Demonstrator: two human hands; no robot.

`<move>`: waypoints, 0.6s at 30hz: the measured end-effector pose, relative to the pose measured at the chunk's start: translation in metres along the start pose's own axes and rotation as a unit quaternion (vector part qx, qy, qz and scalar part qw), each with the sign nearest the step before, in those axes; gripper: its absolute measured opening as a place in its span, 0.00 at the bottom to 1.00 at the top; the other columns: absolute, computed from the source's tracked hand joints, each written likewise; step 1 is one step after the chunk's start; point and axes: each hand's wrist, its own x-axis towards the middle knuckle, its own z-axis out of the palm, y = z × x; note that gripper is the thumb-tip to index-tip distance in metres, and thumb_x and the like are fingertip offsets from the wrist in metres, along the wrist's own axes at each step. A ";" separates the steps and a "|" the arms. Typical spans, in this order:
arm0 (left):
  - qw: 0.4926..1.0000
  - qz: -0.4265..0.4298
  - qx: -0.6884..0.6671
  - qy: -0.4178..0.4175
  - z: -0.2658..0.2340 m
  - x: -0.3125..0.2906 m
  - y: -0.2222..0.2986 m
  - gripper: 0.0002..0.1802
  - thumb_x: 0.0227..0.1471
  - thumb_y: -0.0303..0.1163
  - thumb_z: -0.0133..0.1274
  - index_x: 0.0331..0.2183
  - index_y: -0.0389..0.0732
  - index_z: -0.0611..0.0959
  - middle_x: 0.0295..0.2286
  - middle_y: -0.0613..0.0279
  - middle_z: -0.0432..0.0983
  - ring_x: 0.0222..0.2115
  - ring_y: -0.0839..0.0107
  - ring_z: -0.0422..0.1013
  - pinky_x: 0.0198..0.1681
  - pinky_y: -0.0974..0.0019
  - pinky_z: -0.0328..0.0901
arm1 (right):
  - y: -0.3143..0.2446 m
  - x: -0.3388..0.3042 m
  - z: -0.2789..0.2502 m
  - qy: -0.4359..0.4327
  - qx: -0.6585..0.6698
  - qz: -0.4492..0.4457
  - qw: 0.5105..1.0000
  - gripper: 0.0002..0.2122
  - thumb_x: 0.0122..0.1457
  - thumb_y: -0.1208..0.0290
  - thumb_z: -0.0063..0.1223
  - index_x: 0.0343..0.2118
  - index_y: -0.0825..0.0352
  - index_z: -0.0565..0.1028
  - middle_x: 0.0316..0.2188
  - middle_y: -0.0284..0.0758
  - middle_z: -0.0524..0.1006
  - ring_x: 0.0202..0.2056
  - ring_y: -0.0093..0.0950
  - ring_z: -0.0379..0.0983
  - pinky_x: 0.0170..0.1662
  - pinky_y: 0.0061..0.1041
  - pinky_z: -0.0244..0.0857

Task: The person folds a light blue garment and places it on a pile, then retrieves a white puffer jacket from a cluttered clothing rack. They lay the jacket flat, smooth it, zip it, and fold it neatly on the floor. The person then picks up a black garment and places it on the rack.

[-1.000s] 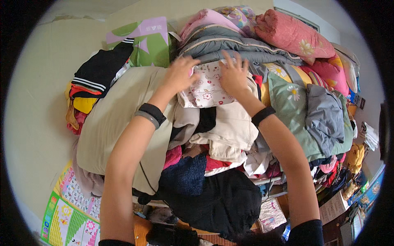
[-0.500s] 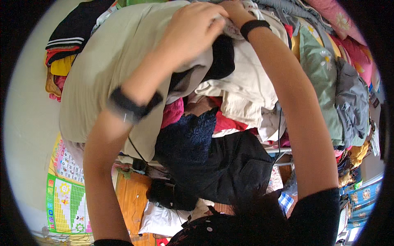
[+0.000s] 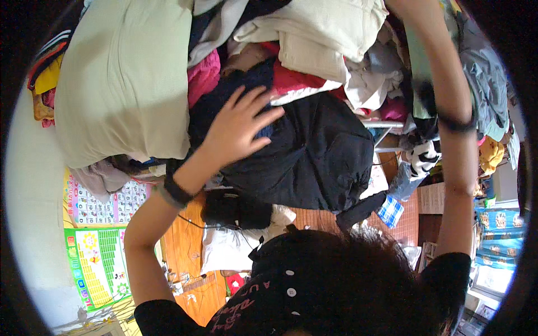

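Note:
My left hand point(image 3: 236, 130) is open, fingers spread, over a dark navy fluffy garment point(image 3: 218, 115) and a black garment point(image 3: 314, 151) that drapes down the front of a clothes pile. Whether the palm touches the cloth cannot be made out. At the top edge, beside a cream folded garment point(image 3: 330, 28), my right hand point(image 3: 412, 8) is partly cut off and its fingers are out of sight. Each wrist has a black band. Left of my left hand stands a big pale cushion-like bundle point(image 3: 123, 78). A pink garment point(image 3: 204, 78) and a red one point(image 3: 300, 82) stick out between the layers.
A metal frame point(image 3: 386, 125) shows under the pile at right. Grey clothes point(image 3: 487, 89) hang over the right side. Below are a wooden floor point(image 3: 182, 241), a white cloth bundle point(image 3: 221, 246) and a thin black cable point(image 3: 193, 223). Colourful charts point(image 3: 98, 263) cover the left wall.
Both hands were together at the top of the pile. My left hand has come down and spread its fingers; my right has moved right. The view has shifted, so the pile sits higher.

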 end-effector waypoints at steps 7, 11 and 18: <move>0.981 0.050 0.189 -0.007 0.039 0.003 -0.078 0.41 0.56 0.21 0.51 0.66 0.69 0.71 0.67 0.66 0.63 0.64 0.57 0.65 0.66 0.50 0.62 | -0.219 -0.234 0.069 -0.273 0.079 0.328 0.901 0.39 0.48 0.55 0.75 0.63 0.62 0.70 0.58 0.46 0.72 0.61 0.47 0.67 0.65 0.43 0.62; 0.990 0.075 0.107 0.050 0.036 0.001 -0.075 0.31 0.57 0.29 0.50 0.62 0.57 0.78 0.62 0.58 0.69 0.63 0.59 0.65 0.65 0.52 0.62 | -0.275 -0.268 0.132 -0.254 -0.059 0.341 0.903 0.65 0.31 0.50 0.82 0.75 0.53 0.52 0.71 0.54 0.52 0.71 0.58 0.49 0.71 0.64 0.43; 0.974 0.101 0.162 0.122 0.042 -0.007 -0.064 0.26 0.61 0.30 0.49 0.60 0.53 0.80 0.62 0.57 0.69 0.64 0.58 0.64 0.67 0.52 0.59 | -0.238 -0.308 0.207 -0.139 -0.166 0.294 0.931 0.41 0.39 0.73 0.72 0.62 0.50 0.69 0.58 0.44 0.67 0.57 0.47 0.66 0.57 0.43 0.65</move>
